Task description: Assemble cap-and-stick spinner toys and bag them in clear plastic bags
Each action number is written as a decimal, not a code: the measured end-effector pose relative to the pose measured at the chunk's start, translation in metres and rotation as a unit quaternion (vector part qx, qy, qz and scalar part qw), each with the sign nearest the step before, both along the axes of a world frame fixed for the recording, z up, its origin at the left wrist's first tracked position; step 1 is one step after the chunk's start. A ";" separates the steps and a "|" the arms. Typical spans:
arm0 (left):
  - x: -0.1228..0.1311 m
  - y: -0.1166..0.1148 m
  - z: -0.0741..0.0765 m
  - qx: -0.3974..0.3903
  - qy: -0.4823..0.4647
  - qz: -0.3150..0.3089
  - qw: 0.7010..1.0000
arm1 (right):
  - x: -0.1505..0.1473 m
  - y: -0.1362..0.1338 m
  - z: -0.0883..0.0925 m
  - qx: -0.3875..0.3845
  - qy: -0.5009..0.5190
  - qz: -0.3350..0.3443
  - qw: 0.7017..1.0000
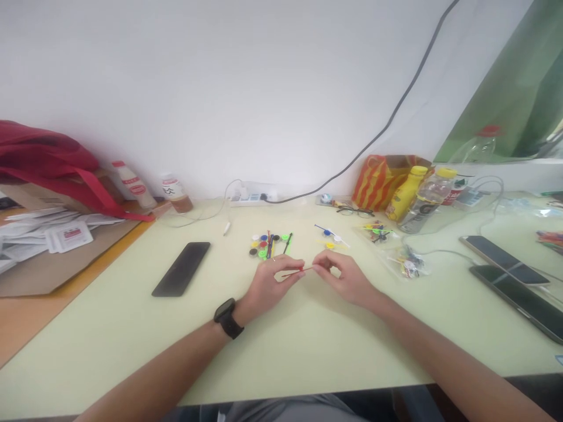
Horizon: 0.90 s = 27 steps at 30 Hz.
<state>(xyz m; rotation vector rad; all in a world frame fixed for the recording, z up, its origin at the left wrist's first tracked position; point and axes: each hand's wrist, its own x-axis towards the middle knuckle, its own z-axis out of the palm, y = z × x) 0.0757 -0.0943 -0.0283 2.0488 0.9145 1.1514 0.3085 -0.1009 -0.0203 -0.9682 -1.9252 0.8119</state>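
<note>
A thin red plastic stick (308, 268) is held level above the table between my two hands. My left hand (272, 281), with a black watch (229, 318) on its wrist, pinches the stick near a small red part; a darker end sticks out behind the fingers. My right hand (349, 281) pinches the opposite end between thumb and fingertips. Just beyond my left hand lie small round coloured discs (263, 244) and thin sticks, including a black one (288, 242). Farther right are a blue stick (321, 228), a white stick and a yellow disc (329, 245).
Clear bags of coloured pieces (410, 262) lie right. A black phone (181, 269) is left; other phones (519, 299) lie far right. Along the wall stand a power strip (248, 200), bottles (176, 193), a striped bag (373, 181) and glasses (355, 211). Papers (44, 231) cover cardboard at left.
</note>
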 end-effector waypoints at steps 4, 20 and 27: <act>-0.002 -0.001 0.002 0.064 0.031 -0.009 0.997 | 0.001 0.002 0.004 -0.062 0.048 0.023 0.997; 0.004 -0.002 0.005 -0.106 -0.079 -0.107 0.985 | 0.001 0.008 -0.003 -0.081 0.155 -0.006 0.984; 0.000 0.006 0.003 -0.219 -0.154 -0.070 0.961 | 0.003 -0.002 0.001 0.070 0.042 -0.007 0.997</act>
